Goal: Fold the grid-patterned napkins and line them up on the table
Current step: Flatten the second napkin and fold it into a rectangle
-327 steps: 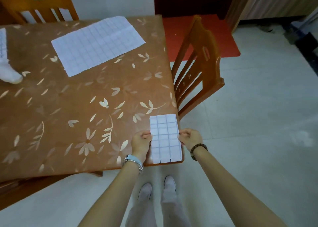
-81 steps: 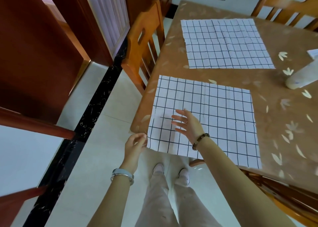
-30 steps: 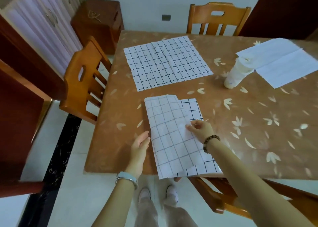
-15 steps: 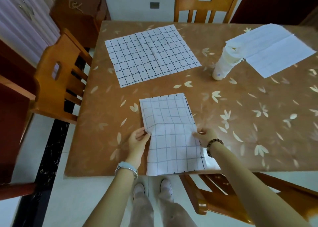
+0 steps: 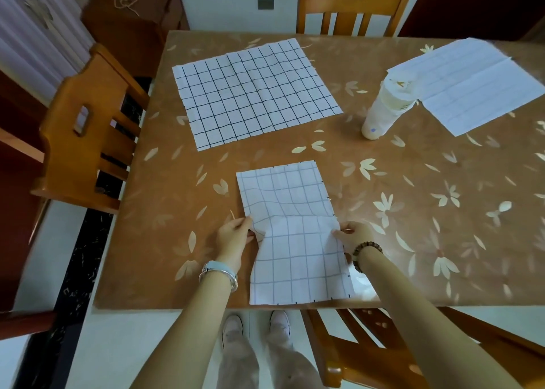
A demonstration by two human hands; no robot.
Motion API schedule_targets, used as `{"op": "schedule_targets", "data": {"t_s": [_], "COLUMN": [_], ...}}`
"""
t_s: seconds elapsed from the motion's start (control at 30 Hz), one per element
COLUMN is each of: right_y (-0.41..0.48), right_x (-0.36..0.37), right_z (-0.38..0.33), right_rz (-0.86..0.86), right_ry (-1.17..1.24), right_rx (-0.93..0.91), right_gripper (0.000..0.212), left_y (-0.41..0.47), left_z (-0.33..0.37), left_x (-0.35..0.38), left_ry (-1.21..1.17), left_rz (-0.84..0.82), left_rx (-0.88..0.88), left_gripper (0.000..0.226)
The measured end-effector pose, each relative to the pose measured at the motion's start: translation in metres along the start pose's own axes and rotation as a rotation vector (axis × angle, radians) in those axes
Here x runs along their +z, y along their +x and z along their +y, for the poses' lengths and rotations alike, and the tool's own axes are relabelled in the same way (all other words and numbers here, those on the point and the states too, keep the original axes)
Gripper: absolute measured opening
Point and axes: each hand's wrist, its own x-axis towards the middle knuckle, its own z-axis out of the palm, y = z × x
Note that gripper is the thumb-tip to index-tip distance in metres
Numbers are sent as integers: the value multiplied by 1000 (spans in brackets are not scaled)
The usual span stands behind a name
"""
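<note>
No legible text anywhere.

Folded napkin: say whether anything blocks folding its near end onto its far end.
Nothing visible does. Left hand and right hand pinch the folded napkin at its sides; its top is bare. The open napkin lies farther back, apart; the cups stand off right.
</note>
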Motion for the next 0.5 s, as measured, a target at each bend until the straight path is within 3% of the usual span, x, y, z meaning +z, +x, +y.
{"op": "schedule_targets", "data": {"t_s": [0.17, 0.5], "right_y": [4, 10], "right_x": [-4, -6], "right_z": [1, 5], "right_rz": [11, 25], "right_ry": [-47, 85], "right_rx": [-19, 20], "right_gripper": [18, 16], "left_y": [5, 17], "left_z": [8, 10], "left_x": [13, 14], "left_ry": [51, 143], "left_rz": [59, 122], "left_rx": [-17, 51], "left_gripper": [6, 18]}}
